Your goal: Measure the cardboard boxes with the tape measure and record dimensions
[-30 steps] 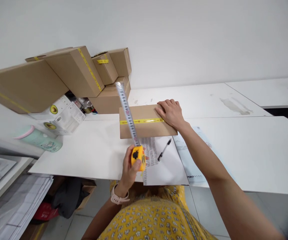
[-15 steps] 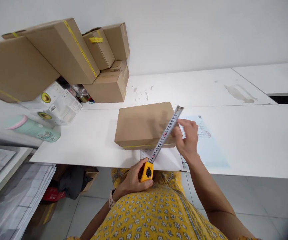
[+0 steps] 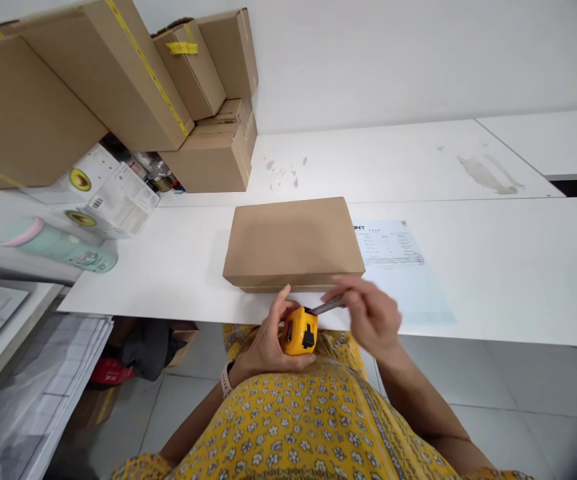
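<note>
The left hand [image 3: 271,339] grips the yellow-and-black plastic tape measure [image 3: 295,331] just before the brown rectangular cardboard box [image 3: 293,240] on the white table [image 3: 178,267]. The silver metal blade [image 3: 329,305], long half a second ago, now shows short, pinched by the blurred right hand [image 3: 374,317].

The left hand [image 3: 267,343] grips the tape measure [image 3: 300,332], with the right hand [image 3: 374,317] at its three o'clock and the carton [image 3: 293,241] at twelve.
</note>
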Demonstrator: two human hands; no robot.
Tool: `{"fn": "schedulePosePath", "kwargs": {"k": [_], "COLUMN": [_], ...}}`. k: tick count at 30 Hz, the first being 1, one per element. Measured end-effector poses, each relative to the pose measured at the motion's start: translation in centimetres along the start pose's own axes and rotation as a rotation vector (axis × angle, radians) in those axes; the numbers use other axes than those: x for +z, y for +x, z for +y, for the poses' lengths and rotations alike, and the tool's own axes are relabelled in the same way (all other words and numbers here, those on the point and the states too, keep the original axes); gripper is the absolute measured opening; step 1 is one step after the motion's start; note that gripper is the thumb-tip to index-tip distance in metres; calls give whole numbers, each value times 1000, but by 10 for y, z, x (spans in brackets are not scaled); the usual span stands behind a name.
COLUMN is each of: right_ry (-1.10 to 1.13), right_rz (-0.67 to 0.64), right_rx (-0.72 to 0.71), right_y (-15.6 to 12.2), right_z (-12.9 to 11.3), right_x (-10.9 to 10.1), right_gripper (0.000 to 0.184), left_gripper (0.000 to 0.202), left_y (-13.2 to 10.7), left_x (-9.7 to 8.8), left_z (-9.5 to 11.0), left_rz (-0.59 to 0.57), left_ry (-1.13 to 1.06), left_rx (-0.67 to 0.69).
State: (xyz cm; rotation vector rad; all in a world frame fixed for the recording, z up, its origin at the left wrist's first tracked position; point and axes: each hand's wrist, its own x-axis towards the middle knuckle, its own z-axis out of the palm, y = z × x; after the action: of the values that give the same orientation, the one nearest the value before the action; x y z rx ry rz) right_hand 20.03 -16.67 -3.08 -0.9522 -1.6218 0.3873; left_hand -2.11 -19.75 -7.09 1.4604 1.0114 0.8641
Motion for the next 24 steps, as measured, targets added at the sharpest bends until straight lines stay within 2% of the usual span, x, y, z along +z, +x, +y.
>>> {"fn": "schedulePosePath", "kwargs": {"k": [2,5,7,9,12,14,17,20,22,24], "right_ry": [-103,-230,-260,-278,-320,-342,-333,-322,-335,-349], "right_rz": [-105,-56,17,39,-74,-174,-262,-283,-286,-296], "right_rx": [-186,-304,-283,-239,-158,-106,-29,35,53,66], "right_y": [-12,-23,-30,-38,-55,-66,-77,-81,-81,-81], "right_z": [-3,-3,1,13,40,60,83,94,97,100], "right_x": [9,11,9,11,24,34,45,48,48,48], "right_gripper": [49,65,58,41,23,20,21,29,32,32], "left_gripper": [121,107,93,81,66,53,41,53,67,71], "left_y": [1,3,9,21,50,71,93,101,101,101], "left_x": [-1,-7,-17,-29,-47,-55,-60,-62,-63,-65], "left_z": [7,18,26,36,49,52,49,43,41,40], "left_rz": [65,168,243,298,361,374,317,254,246,262], "left_ry": [9,128,256,399,638,786,957,1067,1120,1161], "left_rx": [87,231,373,534,691,739,775,772,756,744]}}
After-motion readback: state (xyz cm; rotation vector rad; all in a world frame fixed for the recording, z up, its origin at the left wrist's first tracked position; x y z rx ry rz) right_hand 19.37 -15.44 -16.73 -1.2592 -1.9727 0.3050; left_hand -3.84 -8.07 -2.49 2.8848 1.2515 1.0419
